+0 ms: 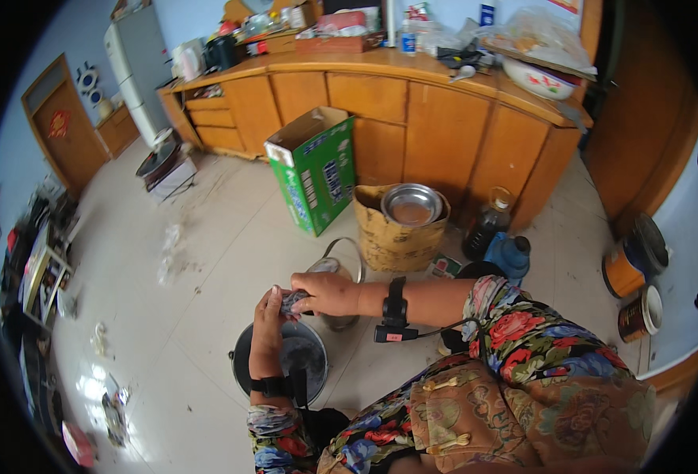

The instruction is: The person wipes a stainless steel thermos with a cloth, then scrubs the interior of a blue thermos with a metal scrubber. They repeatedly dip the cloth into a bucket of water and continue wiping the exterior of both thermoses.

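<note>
Both hands meet over the far rim of a dark bucket (pixel 240 359). Between them is a small, dark grey, wadded piece of what looks like wet cloth (pixel 293 301). My left hand (pixel 268 317) grips it from the left with fingers upright. My right hand (pixel 330 292) closes on it from the right, and its fingers cover part of it. Cloudy grey liquid (pixel 304 352) with some froth lies in the bucket. Just beyond my right hand stands a container with a raised metal handle (pixel 358 260), partly hidden by my hand and forearm.
A yellow paper sack (pixel 396 249) with a metal bowl (pixel 413 205) on top stands ahead. Near it are a green cardboard box (pixel 319 178), a bottle of dark liquid (pixel 486 231) and a blue jug (pixel 508 256). Wooden cabinets (pixel 444 130) line the back. Plastic scraps (pixel 171 252) litter the tiles.
</note>
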### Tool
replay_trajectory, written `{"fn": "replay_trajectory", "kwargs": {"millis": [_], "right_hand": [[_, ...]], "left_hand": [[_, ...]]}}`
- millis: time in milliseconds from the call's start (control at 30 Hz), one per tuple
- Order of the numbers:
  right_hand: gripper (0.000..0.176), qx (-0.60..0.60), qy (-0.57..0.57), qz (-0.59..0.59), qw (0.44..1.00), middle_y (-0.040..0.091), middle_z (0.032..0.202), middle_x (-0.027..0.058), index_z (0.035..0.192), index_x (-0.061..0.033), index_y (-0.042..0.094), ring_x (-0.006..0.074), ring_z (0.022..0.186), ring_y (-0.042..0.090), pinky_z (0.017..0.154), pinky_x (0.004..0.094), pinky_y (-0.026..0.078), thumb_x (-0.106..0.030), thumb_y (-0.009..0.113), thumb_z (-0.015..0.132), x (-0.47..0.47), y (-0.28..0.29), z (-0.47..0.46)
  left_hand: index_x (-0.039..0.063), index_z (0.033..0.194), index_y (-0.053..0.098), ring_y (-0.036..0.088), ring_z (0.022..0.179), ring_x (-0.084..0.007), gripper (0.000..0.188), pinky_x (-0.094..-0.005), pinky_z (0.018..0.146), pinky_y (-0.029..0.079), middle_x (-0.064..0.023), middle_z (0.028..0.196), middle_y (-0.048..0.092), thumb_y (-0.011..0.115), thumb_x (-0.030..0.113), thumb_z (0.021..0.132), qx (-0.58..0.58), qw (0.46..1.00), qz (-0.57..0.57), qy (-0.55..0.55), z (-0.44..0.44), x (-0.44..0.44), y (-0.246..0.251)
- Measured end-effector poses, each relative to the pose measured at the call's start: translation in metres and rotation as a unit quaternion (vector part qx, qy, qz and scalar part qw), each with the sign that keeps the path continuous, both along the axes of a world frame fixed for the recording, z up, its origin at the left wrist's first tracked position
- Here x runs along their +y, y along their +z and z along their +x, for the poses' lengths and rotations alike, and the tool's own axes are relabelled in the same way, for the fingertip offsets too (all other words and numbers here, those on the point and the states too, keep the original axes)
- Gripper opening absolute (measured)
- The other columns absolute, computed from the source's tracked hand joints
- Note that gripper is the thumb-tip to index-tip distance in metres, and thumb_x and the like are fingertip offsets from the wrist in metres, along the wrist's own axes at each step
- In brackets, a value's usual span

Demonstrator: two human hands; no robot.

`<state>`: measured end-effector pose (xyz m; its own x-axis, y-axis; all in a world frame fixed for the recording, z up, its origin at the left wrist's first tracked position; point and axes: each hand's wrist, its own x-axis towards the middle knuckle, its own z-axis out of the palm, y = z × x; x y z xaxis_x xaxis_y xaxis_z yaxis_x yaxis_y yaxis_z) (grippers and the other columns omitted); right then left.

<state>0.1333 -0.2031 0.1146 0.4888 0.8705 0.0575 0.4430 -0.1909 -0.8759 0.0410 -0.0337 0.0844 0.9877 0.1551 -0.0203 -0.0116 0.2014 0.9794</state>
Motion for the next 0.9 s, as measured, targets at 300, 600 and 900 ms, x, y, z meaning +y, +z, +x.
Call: {"fn": "replay_trajectory", "kwargs": {"millis": [300,600,900], "right_hand": [[0.027,-0.118,-0.291,0.095,0.945,0.064,0.096,0.0176,0.103,-0.0039,0.055,0.0364,0.092,0.063,0.078,0.0416,0.048,-0.025,0.064,0.090,-0.050,-0.017,0.036],[0.034,0.014,-0.127,0.145,0.981,0.061,0.107,0.0086,0.113,-0.0042,0.053,0.0201,0.101,0.061,0.090,0.0339,0.048,0.001,0.067,0.082,-0.054,-0.044,0.069],[0.023,0.248,-0.135,0.184,0.942,0.058,0.103,0.0019,0.116,-0.0042,0.057,0.0103,0.098,0.053,0.088,0.0262,0.043,-0.005,0.058,0.093,-0.044,-0.060,0.069]], "left_hand": [[-0.001,0.115,0.057,0.069,0.073,-0.0252,0.041,-0.0326,0.067,0.056,-0.0125,0.095,0.067,0.052,0.037,0.098,0.047,0.981,-0.103,-0.157,0.037,-0.058,-0.021],[0.004,0.110,0.060,0.060,0.094,-0.0122,0.018,-0.0273,0.082,0.049,-0.0036,0.098,0.066,0.064,0.011,0.093,-0.033,0.998,-0.048,0.003,0.057,-0.055,-0.047],[0.001,0.115,0.059,0.063,0.094,-0.0173,0.022,-0.0299,0.086,0.051,-0.0072,0.107,0.066,0.048,0.014,0.102,0.004,0.969,-0.235,0.075,0.056,-0.047,-0.016]]}}
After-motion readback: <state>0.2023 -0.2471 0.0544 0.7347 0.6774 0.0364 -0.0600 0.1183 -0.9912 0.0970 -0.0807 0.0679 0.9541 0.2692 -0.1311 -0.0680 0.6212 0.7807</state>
